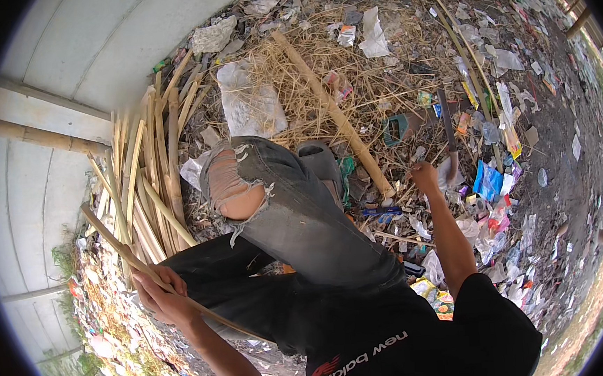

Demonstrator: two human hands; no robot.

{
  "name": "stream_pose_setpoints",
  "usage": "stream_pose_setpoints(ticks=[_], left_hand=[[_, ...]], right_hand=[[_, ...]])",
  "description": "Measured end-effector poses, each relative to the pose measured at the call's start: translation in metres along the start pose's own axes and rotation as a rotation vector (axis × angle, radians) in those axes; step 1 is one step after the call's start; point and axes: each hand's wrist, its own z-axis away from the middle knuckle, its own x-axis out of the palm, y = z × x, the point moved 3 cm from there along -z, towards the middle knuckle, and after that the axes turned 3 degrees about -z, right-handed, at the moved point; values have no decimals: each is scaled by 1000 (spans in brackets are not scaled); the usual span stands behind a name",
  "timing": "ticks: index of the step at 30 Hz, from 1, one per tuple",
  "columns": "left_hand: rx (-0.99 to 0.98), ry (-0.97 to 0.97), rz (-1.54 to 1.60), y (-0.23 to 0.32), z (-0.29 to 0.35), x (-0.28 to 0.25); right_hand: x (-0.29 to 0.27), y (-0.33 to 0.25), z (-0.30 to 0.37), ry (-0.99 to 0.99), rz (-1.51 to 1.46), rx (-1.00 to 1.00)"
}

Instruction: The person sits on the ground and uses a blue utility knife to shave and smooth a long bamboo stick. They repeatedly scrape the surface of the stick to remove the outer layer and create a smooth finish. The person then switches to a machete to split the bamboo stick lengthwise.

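My left hand (162, 295) is closed around a long, thin bamboo strip (113, 239). The strip slants from beside the stacked bamboo down past my forearm towards my lap. On the right, over the littered ground, my right hand (424, 176) is curled closed; whatever it grips, if anything, I cannot make out. Just right of it is a long-bladed knife (447, 125) with a dark blade pointing away and a paler handle end near my fingers. A thick bamboo pole (331, 109) lies between my bent leg and the right hand, its near end close to that hand.
Several split bamboo strips (140, 178) lean in a pile by the pale panel wall (88, 42) at left. Dry shavings (307, 69), a white sack (250, 97) and scattered plastic litter (490, 182) cover the ground. Two long strips (472, 71) lie at far right.
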Motion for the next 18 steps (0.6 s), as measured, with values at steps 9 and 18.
stream_pose_setpoints(ticks=[9,18], left_hand=[[-7,-179,-255,1,47,41],[-189,-443,-12,-39,26,77]], right_hand=[[57,-32,103,-408,250,-328],[63,-56,98,-566,394,-202]])
